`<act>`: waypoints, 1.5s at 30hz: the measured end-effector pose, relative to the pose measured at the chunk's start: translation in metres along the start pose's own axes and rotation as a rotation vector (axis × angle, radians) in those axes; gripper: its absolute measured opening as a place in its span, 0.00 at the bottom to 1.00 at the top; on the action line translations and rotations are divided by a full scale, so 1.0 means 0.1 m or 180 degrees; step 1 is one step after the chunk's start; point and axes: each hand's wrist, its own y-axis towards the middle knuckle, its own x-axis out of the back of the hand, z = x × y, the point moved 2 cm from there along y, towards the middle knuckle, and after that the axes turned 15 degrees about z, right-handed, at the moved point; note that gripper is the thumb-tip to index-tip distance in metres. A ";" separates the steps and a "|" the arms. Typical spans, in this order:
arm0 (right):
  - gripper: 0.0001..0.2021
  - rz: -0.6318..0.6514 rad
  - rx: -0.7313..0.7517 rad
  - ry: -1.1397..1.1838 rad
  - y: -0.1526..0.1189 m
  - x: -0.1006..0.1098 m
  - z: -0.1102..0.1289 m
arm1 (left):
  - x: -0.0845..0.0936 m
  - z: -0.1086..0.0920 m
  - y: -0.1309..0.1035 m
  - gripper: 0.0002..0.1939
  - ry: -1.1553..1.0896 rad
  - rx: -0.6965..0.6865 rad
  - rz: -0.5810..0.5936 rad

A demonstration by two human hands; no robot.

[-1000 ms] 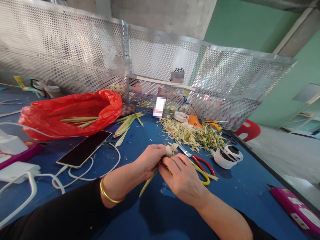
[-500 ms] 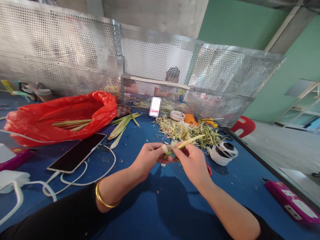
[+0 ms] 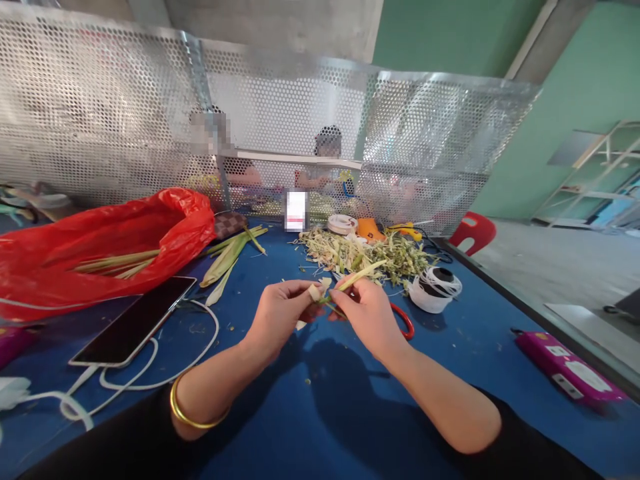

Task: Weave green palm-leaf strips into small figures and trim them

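Note:
My left hand (image 3: 280, 313) is closed, with thumb and fingers pinching a small pale, folded plant piece (image 3: 315, 292) with green stem bits at its base. Close beside it, my right hand (image 3: 369, 312) is closed around a narrow yellow-green leaf strip (image 3: 367, 272), which points up and to the right. The two pieces meet between my fingertips; whether they are joined I cannot tell. Under my right hand lie scissors with a red handle (image 3: 406, 323), partly hidden. Beyond both hands is a heap of dry plant scraps (image 3: 345, 252).
A red plastic bag (image 3: 185, 230) holding stalks, loose leaves (image 3: 225, 263) and a cabled tablet (image 3: 133, 323) lie left. Right are a white-wound spool (image 3: 434, 293) and a purple power strip (image 3: 565, 363). Behind stand a tape roll (image 3: 343, 224), a lit phone (image 3: 296, 212) and a perforated screen (image 3: 300, 100).
The view has shifted, so most things sit farther left. More of the red scissors handle shows beside my right hand. Both hands keep their grip, close together.

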 end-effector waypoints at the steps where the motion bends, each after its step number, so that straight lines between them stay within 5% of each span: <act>1: 0.07 -0.0014 0.0007 0.0026 0.01 0.00 -0.01 | 0.00 -0.01 0.00 0.16 -0.0099 0.0023 0.0038; 10: 0.05 -0.0027 -0.0106 0.0459 0.06 0.01 -0.08 | -0.02 -0.04 0.00 0.09 -0.0579 0.0106 0.0678; 16: 0.06 0.0246 -0.0401 0.0589 0.05 -0.01 -0.05 | -0.02 0.00 0.00 0.12 -0.0159 -0.0050 0.0110; 20: 0.11 0.0699 -0.0372 -0.0620 0.02 0.04 -0.01 | 0.06 0.00 0.03 0.12 -0.0320 -0.0098 -0.0311; 28: 0.10 0.1005 0.1830 -0.3427 -0.11 0.01 0.14 | 0.14 0.07 0.07 0.14 -0.0520 0.0076 -0.0458; 31: 0.08 0.0576 0.2690 -0.3733 -0.13 -0.01 0.15 | 0.12 0.06 0.06 0.13 -0.0468 0.0006 -0.0290; 33: 0.07 0.0248 0.2845 -0.3411 -0.13 0.01 0.17 | 0.11 0.04 0.04 0.11 -0.0363 -0.0038 -0.0138; 40: 0.04 0.0239 0.1501 -0.1866 -0.07 0.09 0.18 | 0.01 -0.05 -0.01 0.07 0.0012 0.0079 0.0169; 45: 0.04 0.0480 0.0531 -0.1701 -0.01 0.16 0.17 | -0.04 -0.05 -0.01 0.06 0.0177 0.0168 0.0516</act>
